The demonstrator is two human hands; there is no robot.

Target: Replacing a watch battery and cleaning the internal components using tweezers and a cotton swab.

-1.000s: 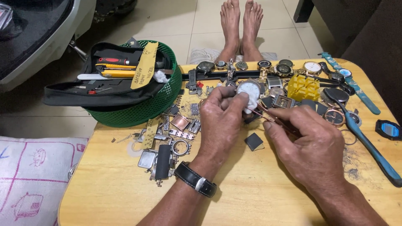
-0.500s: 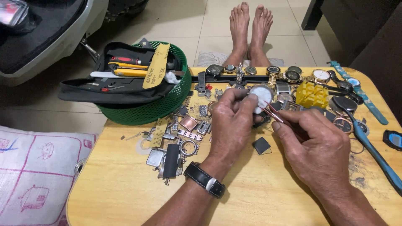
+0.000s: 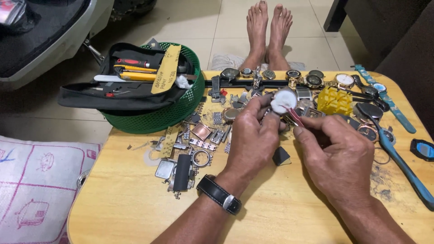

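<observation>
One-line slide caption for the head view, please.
Left hand holds a round watch case while the right hand works a red-handled tool against it, above a parts-strewn wooden table.

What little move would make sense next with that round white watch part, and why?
Probably ease the red tool tip gently along the white watch part. The left hand pinches it above the table, and the right hand already has the tip at its edge.

Labels: one yellow paper strip (image 3: 165, 68), long and narrow, dark lettering, lying slantwise across the black tool pouch (image 3: 122, 90) in the green basket (image 3: 158, 118), at ten o'clock. Packages, signs, screens: none legible.
</observation>
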